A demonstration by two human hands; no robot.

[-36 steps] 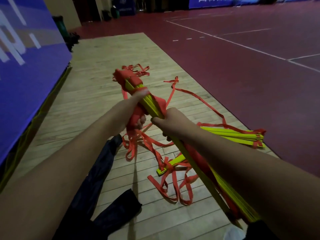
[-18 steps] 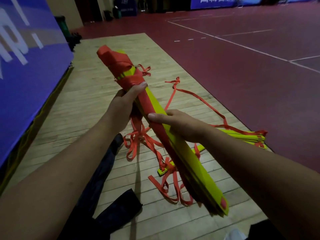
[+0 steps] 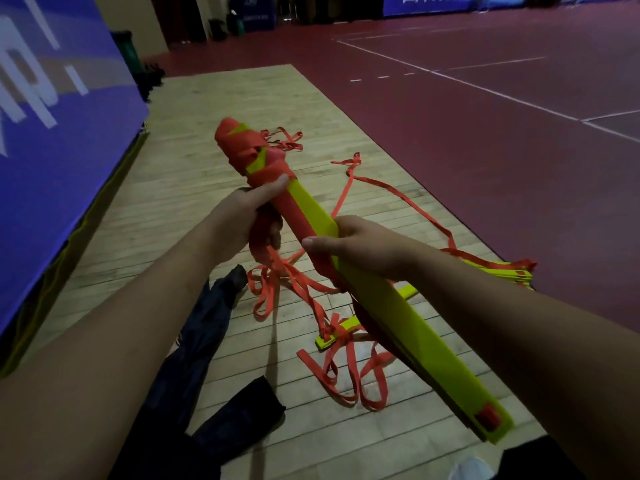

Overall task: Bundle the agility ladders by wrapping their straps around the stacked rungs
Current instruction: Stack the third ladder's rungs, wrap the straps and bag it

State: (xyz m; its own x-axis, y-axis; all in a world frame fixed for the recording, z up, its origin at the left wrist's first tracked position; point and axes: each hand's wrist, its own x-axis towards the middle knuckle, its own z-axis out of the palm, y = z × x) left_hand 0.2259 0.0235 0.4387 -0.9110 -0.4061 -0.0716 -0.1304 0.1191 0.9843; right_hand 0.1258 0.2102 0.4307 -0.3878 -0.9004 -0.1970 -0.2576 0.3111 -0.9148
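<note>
Over the last second I have rolled the stacked rungs point(image 3: 398, 306) so that their broad yellow face is up, and the strap wrap point(image 3: 252, 150) at their far end looks fuller. My left hand point(image 3: 239, 223) grips the loose strap bunch against the stack just below that wrap. My right hand point(image 3: 363, 251) clasps the stack's middle. Loose straps point(image 3: 343, 368) trail on the floor under the stack, so I judge many turns remain. Left of the stack lies dark fabric point(image 3: 207, 341), perhaps a bag. It is limp and I cannot tell its contents.
</note>
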